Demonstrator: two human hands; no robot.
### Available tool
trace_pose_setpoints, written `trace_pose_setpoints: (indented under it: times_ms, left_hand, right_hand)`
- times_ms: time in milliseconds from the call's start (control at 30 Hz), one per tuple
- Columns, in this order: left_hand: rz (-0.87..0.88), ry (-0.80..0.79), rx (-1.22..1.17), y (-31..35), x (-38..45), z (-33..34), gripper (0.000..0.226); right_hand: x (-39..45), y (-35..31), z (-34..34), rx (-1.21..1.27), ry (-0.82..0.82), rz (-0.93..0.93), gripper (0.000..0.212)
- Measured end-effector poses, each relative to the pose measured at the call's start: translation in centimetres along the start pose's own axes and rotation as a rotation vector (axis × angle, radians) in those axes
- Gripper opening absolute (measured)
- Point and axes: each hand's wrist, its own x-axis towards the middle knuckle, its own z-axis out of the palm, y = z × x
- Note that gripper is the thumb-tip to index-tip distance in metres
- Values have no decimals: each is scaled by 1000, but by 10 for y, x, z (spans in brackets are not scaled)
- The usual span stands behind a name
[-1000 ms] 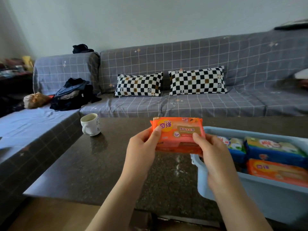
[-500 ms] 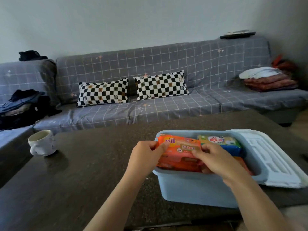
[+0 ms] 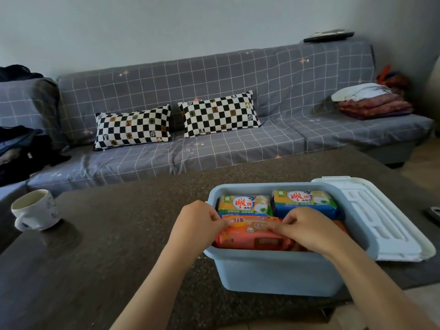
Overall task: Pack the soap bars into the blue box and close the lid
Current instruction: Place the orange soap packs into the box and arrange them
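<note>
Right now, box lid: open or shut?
Open. The white lid lies flipped back to the right of the blue box, soap bars exposed inside.

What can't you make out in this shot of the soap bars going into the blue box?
- Head view: the near right of the blue box interior is covered by the right hand; only an orange sliver shows.
- Layers under the orange soap pack: hidden by it and both hands, including the left hand.
- Dark object at the right edge: cut off.
- White lid hinge: hidden behind the box rim.
</note>
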Motion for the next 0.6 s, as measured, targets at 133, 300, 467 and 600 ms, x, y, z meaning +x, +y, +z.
trace_pose_setpoints:
  times_ms: [133, 300, 467, 600]
  left_hand:
    - [0, 19, 1, -2, 1, 3, 20]
    - [-49, 57, -157, -13, 0, 5, 20]
    - [-42, 86, -221, -18, -5, 9, 20]
    - [-48, 116, -214, -19, -5, 11, 20]
  right_hand:
    - [0, -1, 9, -42, 76, -49, 51]
    - [-3, -2, 20, -60, 159, -99, 37]
    - [-5, 0, 27, -84, 209, -153, 23]
    - [2, 1, 30, -96, 183, -161, 24]
